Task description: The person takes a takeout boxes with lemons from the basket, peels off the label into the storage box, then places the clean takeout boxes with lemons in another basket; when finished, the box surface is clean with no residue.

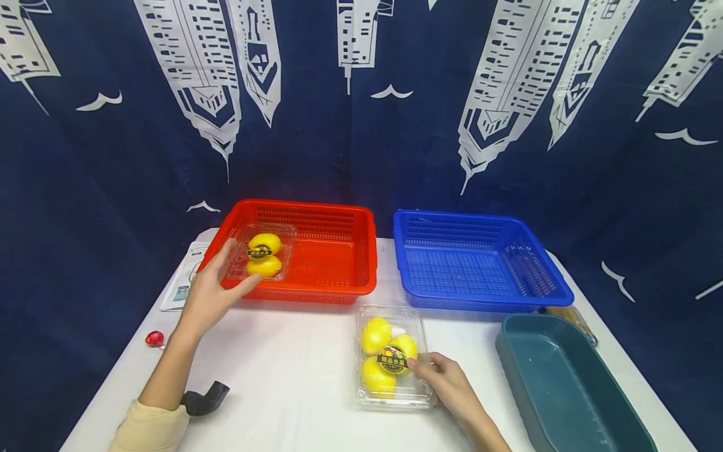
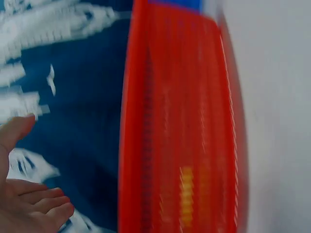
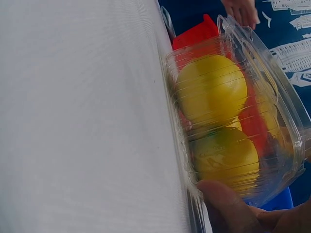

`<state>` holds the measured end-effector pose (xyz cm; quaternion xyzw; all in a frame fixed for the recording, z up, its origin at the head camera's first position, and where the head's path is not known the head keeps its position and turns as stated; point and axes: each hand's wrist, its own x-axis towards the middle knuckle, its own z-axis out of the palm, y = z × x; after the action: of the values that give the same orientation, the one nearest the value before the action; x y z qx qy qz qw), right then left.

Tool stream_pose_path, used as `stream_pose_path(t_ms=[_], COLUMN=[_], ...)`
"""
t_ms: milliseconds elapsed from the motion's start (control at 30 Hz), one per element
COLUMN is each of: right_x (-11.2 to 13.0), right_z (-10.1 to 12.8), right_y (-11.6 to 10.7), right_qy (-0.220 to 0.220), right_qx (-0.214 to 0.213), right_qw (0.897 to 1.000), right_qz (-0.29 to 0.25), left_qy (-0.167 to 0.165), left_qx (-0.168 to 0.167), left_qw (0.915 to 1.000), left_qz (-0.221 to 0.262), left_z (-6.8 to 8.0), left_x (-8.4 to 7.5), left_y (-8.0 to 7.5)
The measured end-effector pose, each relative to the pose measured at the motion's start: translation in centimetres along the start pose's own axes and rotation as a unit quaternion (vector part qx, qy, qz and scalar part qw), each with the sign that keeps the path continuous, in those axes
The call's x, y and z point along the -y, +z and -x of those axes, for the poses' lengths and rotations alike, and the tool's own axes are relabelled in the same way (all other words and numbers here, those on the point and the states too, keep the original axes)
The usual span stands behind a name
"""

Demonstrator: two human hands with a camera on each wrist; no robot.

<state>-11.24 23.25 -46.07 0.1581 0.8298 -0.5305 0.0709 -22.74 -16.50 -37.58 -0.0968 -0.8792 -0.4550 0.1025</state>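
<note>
My right hand (image 1: 449, 384) grips the right side of a clear plastic clamshell fruit box (image 1: 419, 326), its thumb by the black label (image 1: 392, 359). Inside are several lemon-like yellow fruits (image 3: 211, 90). In the right wrist view the box looms large and the thumb (image 3: 221, 201) presses its lower edge. A second clear fruit box (image 1: 289, 242) lies in the left part of the red basket (image 1: 316, 292), with two yellow fruits (image 1: 264, 267) showing. My left hand (image 1: 211, 292) hovers at that basket's front left corner, thumb and fingers spread, holding nothing; in its wrist view the basket is blurred.
Right of the red basket stands a blue basket (image 1: 480, 302). A dark green tray (image 1: 511, 367) sits at the right front. By the left edge are a printed sheet (image 1: 181, 285), a small red-wrapped item (image 1: 154, 339) and a curved black object (image 1: 206, 400) beside my left sleeve.
</note>
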Motion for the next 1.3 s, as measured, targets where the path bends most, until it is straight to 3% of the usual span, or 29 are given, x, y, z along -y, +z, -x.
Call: stream_pose_path(t_ms=[133,233,400,500,633,967,1167,1300], right_x=[0.2,0.2,0.1,0.1,0.0,0.0,-0.1,-0.1], right_z=[0.0,0.1,0.1,0.1,0.2,0.0,0.0,-0.1], right_y=[0.0,0.0,0.0,0.1,0.1,-0.3,-0.3,-0.2], right_qy=[0.001,0.001,0.004,0.003,0.001,-0.01,-0.01,-0.013], right_qx=[0.0,0.0,-0.003,-0.002,0.002,-0.012,-0.014,-0.011], right_qw=[1.0,1.0,1.0,1.0,1.0,1.0,1.0,1.0], right_qz=[0.002,0.002,0.007,0.009,0.009,0.023,0.025,0.02], left_qy=[0.031,0.049,0.049,0.035,0.003,-0.09,-0.112,-0.111], left_qx=[0.05,0.103,0.208,0.241,0.251,0.21,0.227,0.222], left_qw=[0.9972,0.9905,0.9688,0.9563,0.9452,0.9333,0.9091,0.9001], left_qz=[0.045,0.078,0.125,0.161,0.209,0.277,0.331,0.358], left_z=[1.4,2.6,4.5,5.1,5.5,5.3,6.4,7.3], left_x=[-2.0,-3.0,-3.6,-3.2,-2.7,-1.7,-1.3,-1.2], left_y=[2.1,4.5,8.9,10.8,12.8,17.3,19.4,20.4])
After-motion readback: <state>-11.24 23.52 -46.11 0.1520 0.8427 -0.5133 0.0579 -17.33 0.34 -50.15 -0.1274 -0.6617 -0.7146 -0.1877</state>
